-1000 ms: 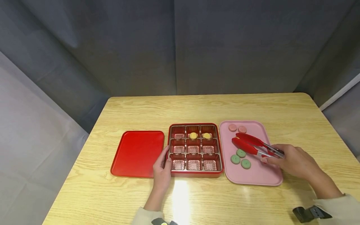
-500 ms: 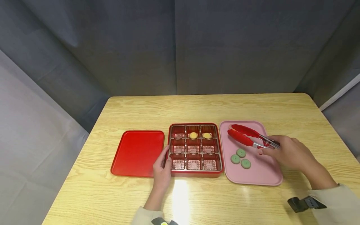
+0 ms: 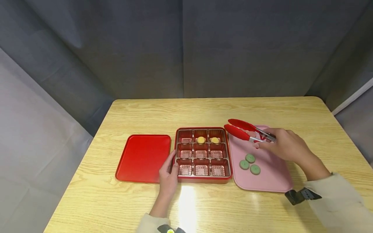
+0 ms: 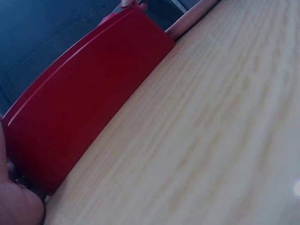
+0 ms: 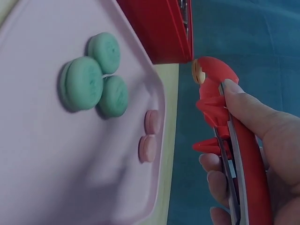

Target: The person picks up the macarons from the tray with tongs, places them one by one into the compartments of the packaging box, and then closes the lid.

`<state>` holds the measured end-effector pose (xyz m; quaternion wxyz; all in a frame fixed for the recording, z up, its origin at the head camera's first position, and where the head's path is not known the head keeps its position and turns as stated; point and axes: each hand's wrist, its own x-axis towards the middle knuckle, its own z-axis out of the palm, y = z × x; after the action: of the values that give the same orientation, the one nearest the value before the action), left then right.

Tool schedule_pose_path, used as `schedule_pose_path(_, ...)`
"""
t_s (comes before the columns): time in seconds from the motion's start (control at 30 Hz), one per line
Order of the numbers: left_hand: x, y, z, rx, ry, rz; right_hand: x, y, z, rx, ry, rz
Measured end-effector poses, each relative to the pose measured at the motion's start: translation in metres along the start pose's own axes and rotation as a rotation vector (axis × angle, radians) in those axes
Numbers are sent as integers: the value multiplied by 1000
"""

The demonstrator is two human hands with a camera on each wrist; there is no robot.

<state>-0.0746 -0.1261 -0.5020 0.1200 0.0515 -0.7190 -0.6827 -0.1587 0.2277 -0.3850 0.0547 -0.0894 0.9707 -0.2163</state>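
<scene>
My left hand [image 3: 168,177] rests at the left side of a red box [image 3: 203,180], fingers straight along its wall and thumb at the rim near the front corner. The box's nine-compartment insert has yellow macarons [image 3: 201,140] in the back middle and back right compartments. My right hand [image 3: 287,144] grips red-tipped tongs [image 5: 251,173] over the back of the pink tray [image 3: 269,183]. Between the tong tips is a yellow macaron [image 5: 198,71], partly hidden. Several green macarons [image 3: 255,169] lie mid-tray. Two pink macarons [image 5: 148,148] sit near the tray's edge, mostly behind the tongs in the head view.
A flat red lid [image 3: 142,158] lies left of the box on the wooden table [image 3: 151,116]. The pink tray stands close against the box's right side. A dark curtain [image 3: 131,48] hangs behind the table.
My right hand has moved left and away from me, carrying the tongs with the yellow macaron from mid-tray to the box's back right corner. My left hand has stayed put.
</scene>
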Motion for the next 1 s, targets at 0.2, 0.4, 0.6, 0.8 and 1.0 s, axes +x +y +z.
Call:
schedule_pose_path(0.2, 1, 1, 0, 8, 2, 7, 8, -15, -1, -10, 5, -14)
schedule_pose_path(0.4, 2, 1, 0, -4, 3, 11, 17, -36, 8, 35, 4, -54)
schedule_pose_path(0.6, 1, -1, 0, 4, 8, 9, 25, -57, 27, 74, 0, -156)
schedule_pose_path(0.8, 1, 0, 0, -5, 6, 9, 26, -77, 44, 72, -15, -164)
schedule_pose_path(1.0, 0, 0, 1, -14, 9, 20, 27, -88, 56, 72, -22, -191)
